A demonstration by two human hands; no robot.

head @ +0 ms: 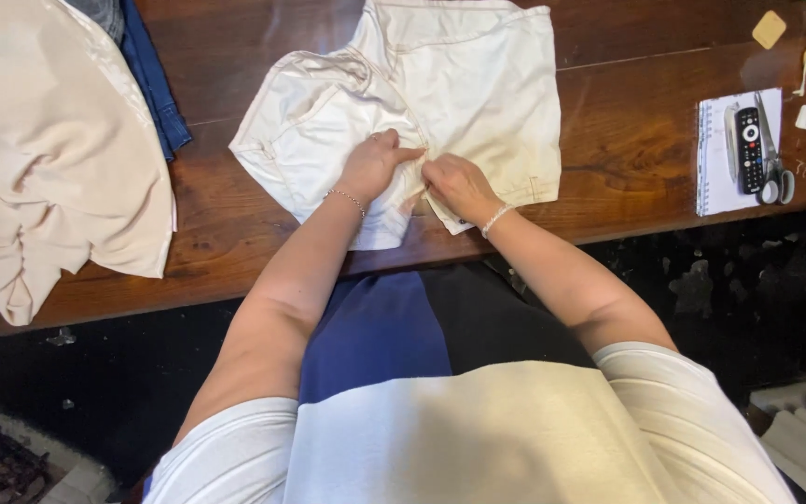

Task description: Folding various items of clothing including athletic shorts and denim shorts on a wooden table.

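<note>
A white pair of shorts (478, 84) lies spread on the dark wooden table (646, 131), its near edge hanging slightly over the front. My left hand (373, 163) presses on the fabric near the middle seam, fingers pointing right. My right hand (454, 185) sits just beside it, fingertips pinching the cloth at the same seam. The two hands almost touch. Each wrist wears a thin bracelet.
A beige garment (48, 159) lies heaped at the table's left, with blue denim (153, 79) behind it. At right a spiral notepad (722, 177) carries a black remote (748, 149) and scissors (776, 177). A small tan square (769, 30) lies at the far right.
</note>
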